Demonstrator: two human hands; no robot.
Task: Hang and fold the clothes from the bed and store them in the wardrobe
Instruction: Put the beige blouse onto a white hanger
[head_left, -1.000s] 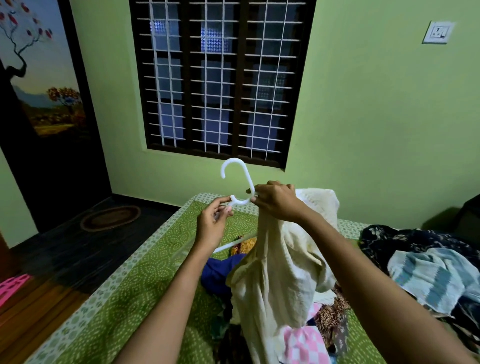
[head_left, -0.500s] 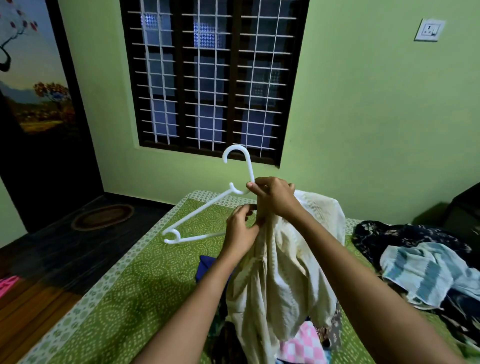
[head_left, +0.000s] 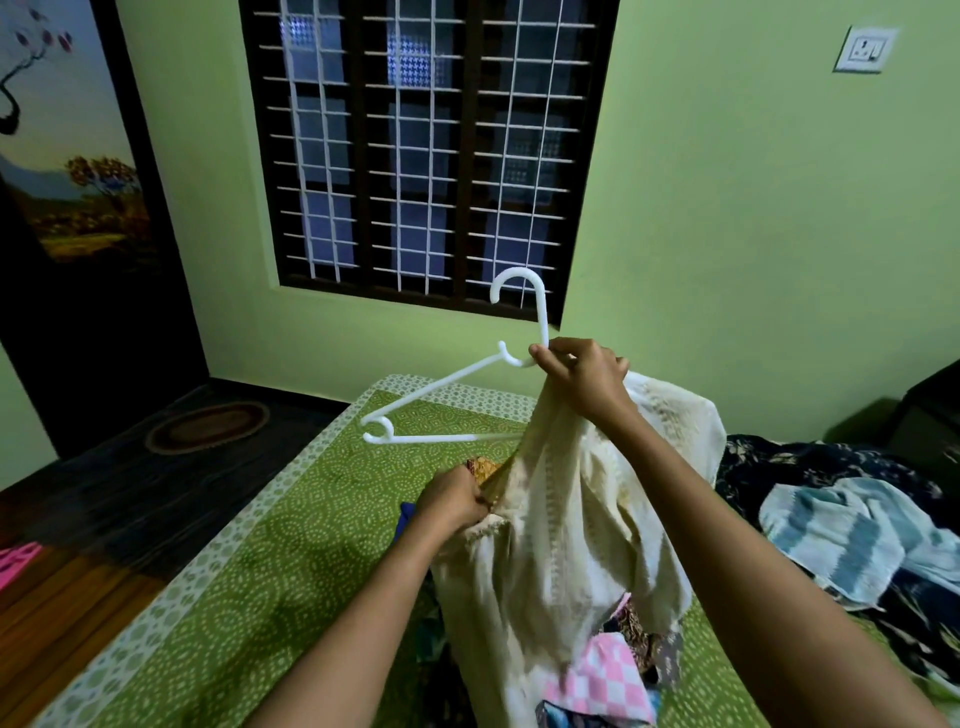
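Clothes (head_left: 613, 670) lie heaped at the bed's (head_left: 234, 597) near edge, more along its right side. I see my left hand (head_left: 454, 499) pinching the cream garment's (head_left: 571, 530) edge low down; my right hand (head_left: 584, 382) grips its top together with the white hanger's (head_left: 441, 387) neck. The hanger's left arm juts bare over the bed's uncluttered left half, toward its far left corner.

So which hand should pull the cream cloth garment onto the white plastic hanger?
Probably left hand: it grips the cream cloth garment below the bare arm of the white plastic hanger; right hand is busy holding its neck.
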